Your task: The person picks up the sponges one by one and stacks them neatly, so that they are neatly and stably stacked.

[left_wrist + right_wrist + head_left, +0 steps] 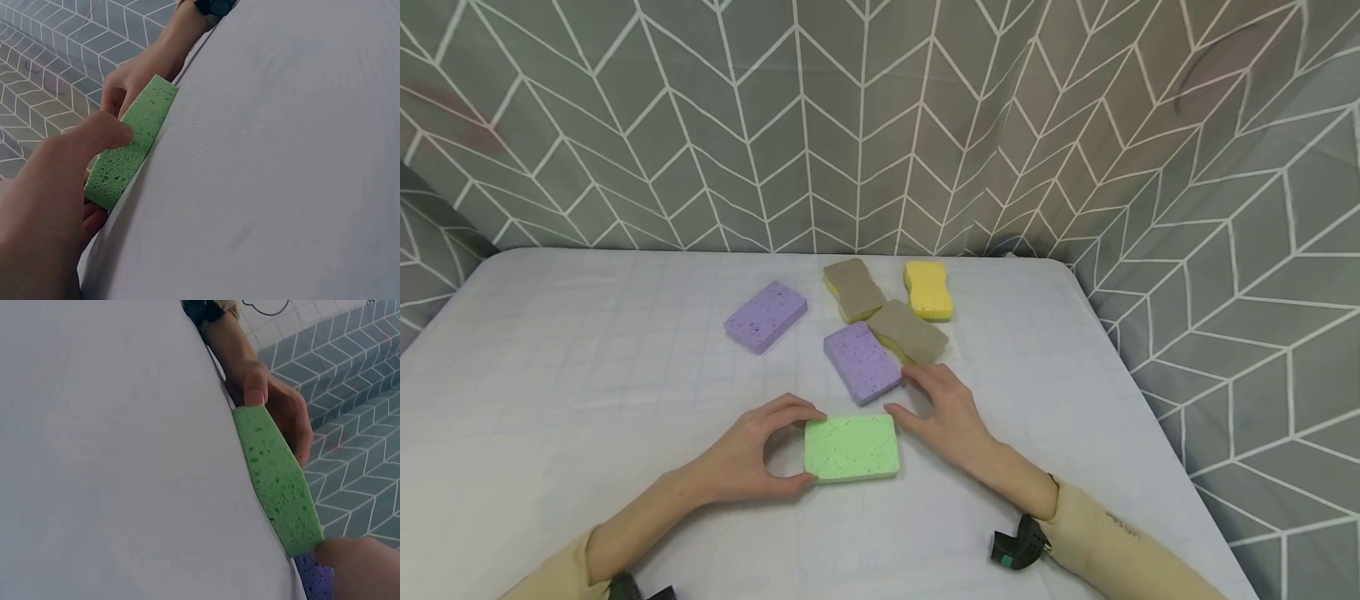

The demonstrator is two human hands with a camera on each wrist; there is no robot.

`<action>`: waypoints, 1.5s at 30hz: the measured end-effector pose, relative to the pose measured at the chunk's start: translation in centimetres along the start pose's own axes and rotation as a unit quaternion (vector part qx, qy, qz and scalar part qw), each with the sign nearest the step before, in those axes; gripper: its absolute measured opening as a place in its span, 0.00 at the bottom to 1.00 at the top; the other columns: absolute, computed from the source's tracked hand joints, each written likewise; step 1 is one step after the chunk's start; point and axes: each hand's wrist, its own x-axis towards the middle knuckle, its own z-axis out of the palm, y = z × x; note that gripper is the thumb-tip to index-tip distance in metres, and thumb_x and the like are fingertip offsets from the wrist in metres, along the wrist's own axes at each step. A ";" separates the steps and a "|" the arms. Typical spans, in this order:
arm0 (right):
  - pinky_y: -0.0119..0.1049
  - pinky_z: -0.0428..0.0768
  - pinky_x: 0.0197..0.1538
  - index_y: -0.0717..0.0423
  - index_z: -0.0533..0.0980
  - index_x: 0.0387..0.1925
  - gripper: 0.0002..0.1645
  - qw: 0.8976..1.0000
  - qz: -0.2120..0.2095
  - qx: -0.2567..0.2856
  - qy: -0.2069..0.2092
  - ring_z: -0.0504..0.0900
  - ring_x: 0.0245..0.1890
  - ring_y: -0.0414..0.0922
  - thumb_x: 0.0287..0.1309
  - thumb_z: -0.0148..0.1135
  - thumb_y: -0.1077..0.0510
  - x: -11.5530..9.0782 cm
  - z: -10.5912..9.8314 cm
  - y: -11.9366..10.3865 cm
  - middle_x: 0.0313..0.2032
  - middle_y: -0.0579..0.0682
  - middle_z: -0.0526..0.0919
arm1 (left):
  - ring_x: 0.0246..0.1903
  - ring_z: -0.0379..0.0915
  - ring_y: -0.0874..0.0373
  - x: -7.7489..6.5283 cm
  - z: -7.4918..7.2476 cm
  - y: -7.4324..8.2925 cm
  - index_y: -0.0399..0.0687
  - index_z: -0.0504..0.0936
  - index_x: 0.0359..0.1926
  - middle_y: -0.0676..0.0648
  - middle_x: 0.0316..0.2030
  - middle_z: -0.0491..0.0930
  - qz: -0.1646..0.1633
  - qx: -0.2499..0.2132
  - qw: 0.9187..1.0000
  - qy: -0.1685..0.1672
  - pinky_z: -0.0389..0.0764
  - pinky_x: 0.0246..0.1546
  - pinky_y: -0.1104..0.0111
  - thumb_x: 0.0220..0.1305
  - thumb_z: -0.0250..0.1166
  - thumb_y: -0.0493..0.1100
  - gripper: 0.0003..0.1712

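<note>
Head view: left hand [745, 454] pinches the green sponge [852, 448], likely light, soft, best held by its ends; right hand [946, 417] spread.

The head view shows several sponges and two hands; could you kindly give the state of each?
Green sponge: lying flat, pinched
Left purple sponge: lying flat, untouched
Nearer purple sponge: lying flat
Yellow sponge: lying flat
Farther brown sponge: brown side up
Nearer brown sponge: brown side up
Left hand: pinching the green sponge
Right hand: thumb and forefinger parted, contact unclear
</note>
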 end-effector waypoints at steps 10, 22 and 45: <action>0.46 0.81 0.56 0.62 0.80 0.52 0.35 0.999 0.031 -0.030 0.007 0.81 0.52 0.51 0.51 0.75 0.42 1.0 0.7 -1.2 0.48 0.55 0.85 | 0.50 0.77 0.62 -0.2 0.0 0.0 0.57 0.77 0.61 0.58 0.53 0.77 0.009 -0.002 1.000 0.006 0.78 0.57 0.66 0.47 0.81 0.48 0.39; 0.49 0.81 0.55 0.64 0.79 0.53 0.46 0.994 0.088 -0.063 -0.015 0.80 0.52 0.53 0.42 0.78 0.34 2.5 1.4 -2.7 0.50 0.58 0.82 | 0.51 0.75 0.62 -0.1 -0.2 0.0 0.59 0.77 0.60 0.61 0.51 0.77 -0.003 0.001 1.000 0.006 0.77 0.57 0.67 0.48 0.81 0.51 0.36; 0.49 0.80 0.57 0.64 0.78 0.54 0.42 0.996 0.081 -0.040 -0.005 0.78 0.55 0.54 0.43 0.78 0.40 1.9 0.8 -1.4 0.52 0.58 0.80 | 0.50 0.75 0.63 -0.2 -0.2 0.0 0.59 0.78 0.60 0.62 0.49 0.77 -0.008 0.004 1.000 0.007 0.76 0.57 0.69 0.48 0.81 0.50 0.36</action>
